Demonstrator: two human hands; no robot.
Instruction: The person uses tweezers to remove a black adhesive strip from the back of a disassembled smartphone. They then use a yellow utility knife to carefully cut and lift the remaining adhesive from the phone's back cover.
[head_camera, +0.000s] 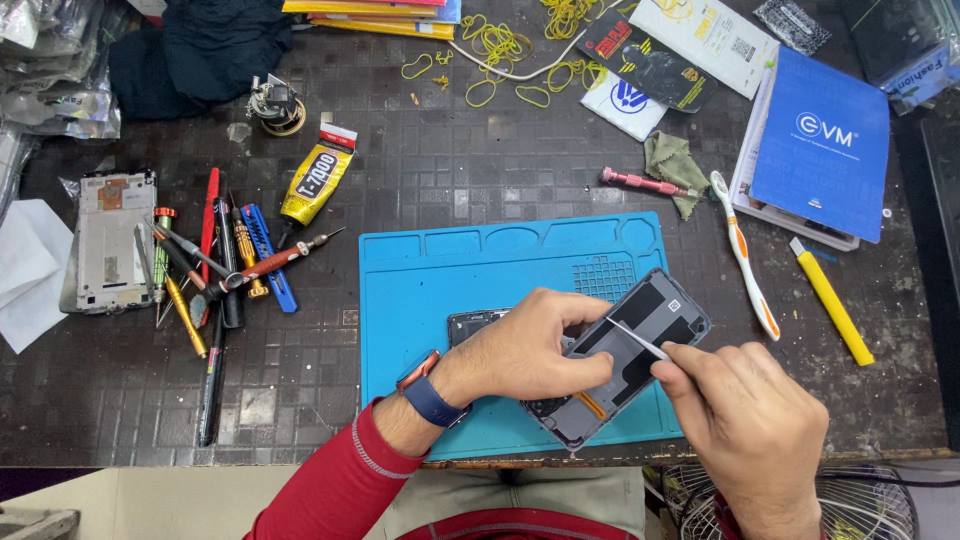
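Observation:
An opened phone with its dark back side up lies tilted on a blue work mat. My left hand rests over its lower half and holds it down. My right hand pinches thin silver tweezers whose tip touches the phone's middle. A second dark part peeks out from under my left hand.
Left of the mat lie several screwdrivers and tools, a glue tube and a phone frame. A toothbrush, a yellow knife, a pink screwdriver and a blue booklet lie right. A fan grille sits below the table edge.

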